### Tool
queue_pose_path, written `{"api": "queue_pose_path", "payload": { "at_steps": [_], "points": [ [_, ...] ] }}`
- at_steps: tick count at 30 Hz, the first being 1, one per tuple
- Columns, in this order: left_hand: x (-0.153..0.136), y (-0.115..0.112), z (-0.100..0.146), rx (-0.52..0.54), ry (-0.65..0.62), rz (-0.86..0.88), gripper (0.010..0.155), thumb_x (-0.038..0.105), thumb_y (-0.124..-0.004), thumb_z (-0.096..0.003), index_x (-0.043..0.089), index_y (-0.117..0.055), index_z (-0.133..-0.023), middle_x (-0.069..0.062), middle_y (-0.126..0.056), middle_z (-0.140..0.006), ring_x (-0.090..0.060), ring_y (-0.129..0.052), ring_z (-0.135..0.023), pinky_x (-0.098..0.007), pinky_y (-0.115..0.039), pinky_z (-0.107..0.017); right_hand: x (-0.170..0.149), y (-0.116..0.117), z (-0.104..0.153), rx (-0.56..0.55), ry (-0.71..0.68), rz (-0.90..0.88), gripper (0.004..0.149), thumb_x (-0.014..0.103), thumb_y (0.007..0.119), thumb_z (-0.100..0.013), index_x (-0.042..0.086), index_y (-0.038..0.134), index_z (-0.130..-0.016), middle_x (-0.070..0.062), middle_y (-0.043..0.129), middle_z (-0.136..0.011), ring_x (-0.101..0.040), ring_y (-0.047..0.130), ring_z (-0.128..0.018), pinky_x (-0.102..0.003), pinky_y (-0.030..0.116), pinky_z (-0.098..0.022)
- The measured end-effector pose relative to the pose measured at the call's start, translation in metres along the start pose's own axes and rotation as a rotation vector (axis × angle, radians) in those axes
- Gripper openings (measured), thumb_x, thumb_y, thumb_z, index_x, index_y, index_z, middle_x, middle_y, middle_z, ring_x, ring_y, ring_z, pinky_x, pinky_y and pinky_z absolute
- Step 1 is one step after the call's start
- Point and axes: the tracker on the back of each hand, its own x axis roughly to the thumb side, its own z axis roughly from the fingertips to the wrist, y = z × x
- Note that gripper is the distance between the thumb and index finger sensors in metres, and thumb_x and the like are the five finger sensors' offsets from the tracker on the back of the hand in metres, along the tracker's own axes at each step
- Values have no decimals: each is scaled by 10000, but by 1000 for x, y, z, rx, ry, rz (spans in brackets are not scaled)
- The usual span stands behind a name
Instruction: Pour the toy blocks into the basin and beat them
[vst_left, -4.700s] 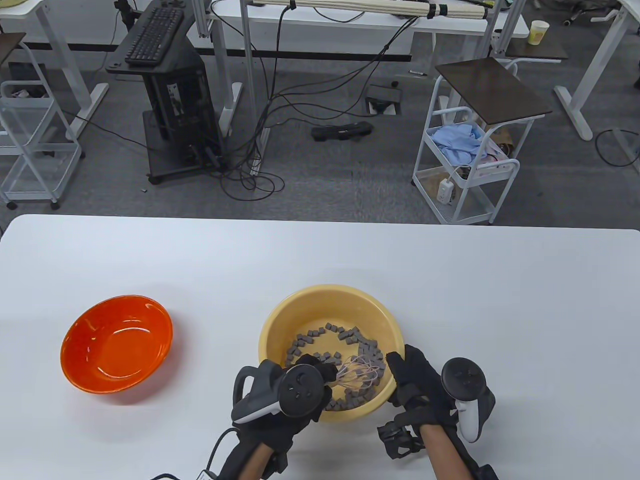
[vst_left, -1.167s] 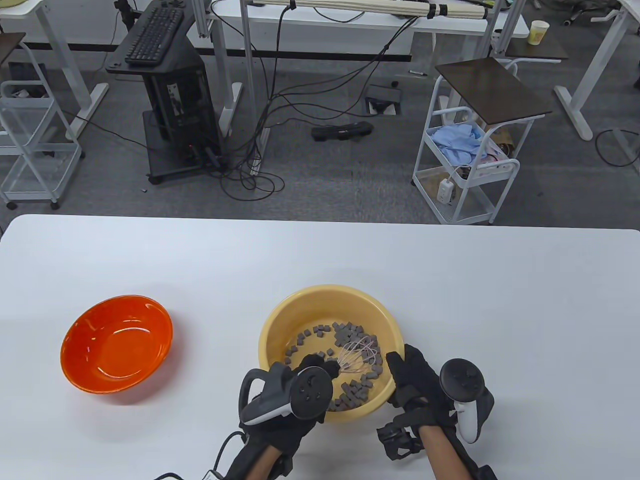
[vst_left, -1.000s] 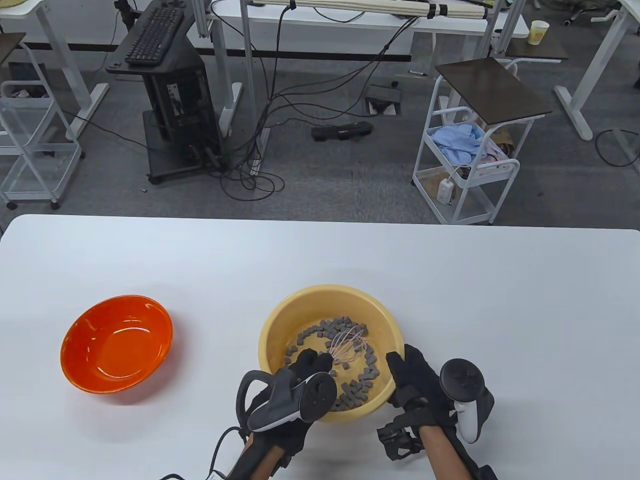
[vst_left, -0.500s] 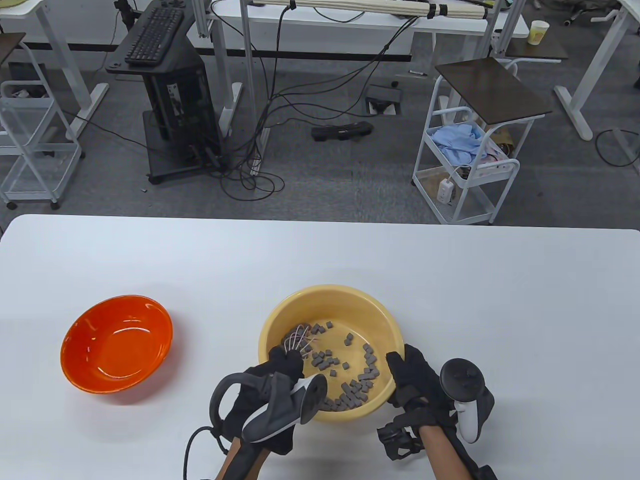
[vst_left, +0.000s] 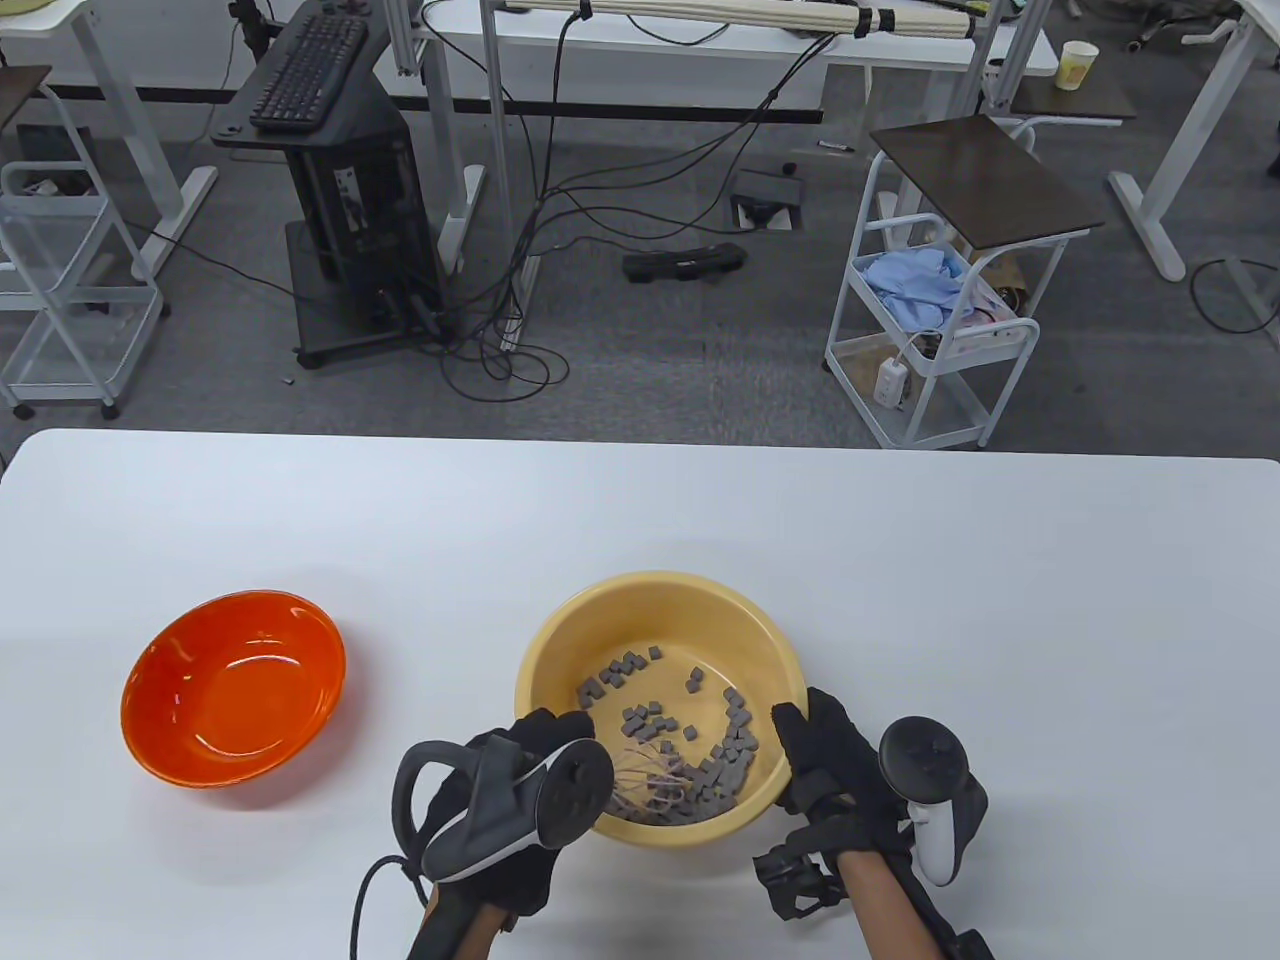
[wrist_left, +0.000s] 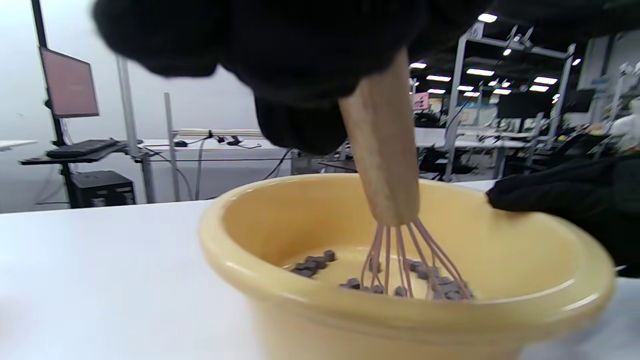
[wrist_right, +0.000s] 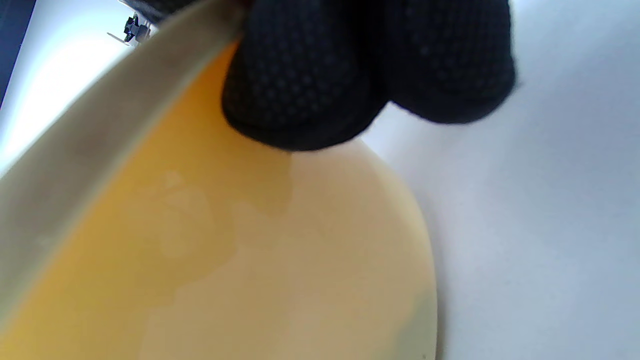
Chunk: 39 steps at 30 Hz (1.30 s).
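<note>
From above, the yellow basin (vst_left: 661, 600) sits on the white surface (vst_left: 900, 560), with the grey toy blocks (vst_left: 715, 765) scattered inside, thickest from about 4 to 6 o'clock on its floor. The left hand (vst_left: 520, 770) is at the basin's 8 o'clock rim, and the whisk (vst_left: 655, 782) shows only as pale wires among the blocks there; its handle is hidden under the hand and tracker. The left wrist view fills that in: the fingers (wrist_left: 300, 75) are curled round a wooden handle that slants down into the basin, its pinkish wires fanning out onto the blocks. The right hand (vst_left: 825, 760) holds the rim at 4 o'clock. Its wrist view shows what the overhead cannot: fingers (wrist_right: 300, 85) pressed against the basin's outer wall, just under the rim. The orange bowl (vst_left: 233, 688) stands well apart, off at the basin's 9 o'clock.
</note>
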Motion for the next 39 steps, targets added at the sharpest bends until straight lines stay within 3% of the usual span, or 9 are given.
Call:
{"api": "queue_pose_path", "payload": {
  "at_steps": [5, 9, 15, 23, 28, 35, 39],
  "points": [
    [16, -19, -11, -81, -112, 109, 477, 408, -707, -666, 119, -767, -1042, -178, -920, -902, -25, -1018, -390, -323, -923, -376, 0, 0, 0, 4, 3, -6, 574, 351, 711, -690, -57, 528, -1049, -260, 815, -712, -175, 966, -297, -356, 872, -299],
    [30, -30, -16, -149, -174, 95, 491, 342, -744, -658, 127, -694, -1096, -227, -784, -1056, -90, -1016, -575, -380, -907, -496, -2, -1, -2, 48, 28, -40, 557, 359, 709, -692, -62, 540, -1014, -235, 820, -669, -166, 966, -284, -358, 874, -288],
    [41, -45, -21, -156, -143, -32, 497, 292, -727, -666, 114, -646, -1123, -257, -724, -1101, -122, -1019, -647, -410, -896, -548, -4, -3, -3, 90, 60, -91, 545, 345, 733, -689, -64, 523, -982, -225, 830, -647, -182, 990, -282, -364, 887, -279],
    [32, -49, -24, -77, 29, -181, 485, 317, -729, -668, 122, -677, -1109, -249, -793, -1056, -71, -1046, -516, -356, -934, -463, -6, -6, -5, 125, 81, -133, 524, 333, 746, -686, -64, 545, -963, -231, 843, -636, -204, 1016, -286, -373, 900, -280],
    [20, -33, -17, -54, 183, -231, 459, 360, -765, -641, 137, -769, -1042, -232, -870, -991, 6, -1010, -347, -292, -941, -339, -6, -6, -5, 117, 80, -135, 522, 331, 744, -686, -65, 548, -963, -232, 845, -633, -205, 1017, -284, -371, 903, -278],
    [17, -5, -2, -20, 217, -247, 415, 384, -724, -649, 114, -884, -920, -211, -986, -814, 47, -967, -212, -255, -938, -252, -7, -5, -5, 102, 80, -133, 524, 330, 744, -685, -69, 549, -963, -235, 847, -632, -203, 1019, -280, -369, 907, -278],
    [14, 10, 7, -37, 160, -179, 413, 419, -725, -654, 121, -927, -858, -188, -1022, -725, 39, -962, -196, -262, -933, -246, -7, -5, -4, 95, 80, -133, 525, 333, 742, -686, -66, 548, -966, -233, 847, -634, -201, 1017, -281, -367, 906, -279]
  ]
}}
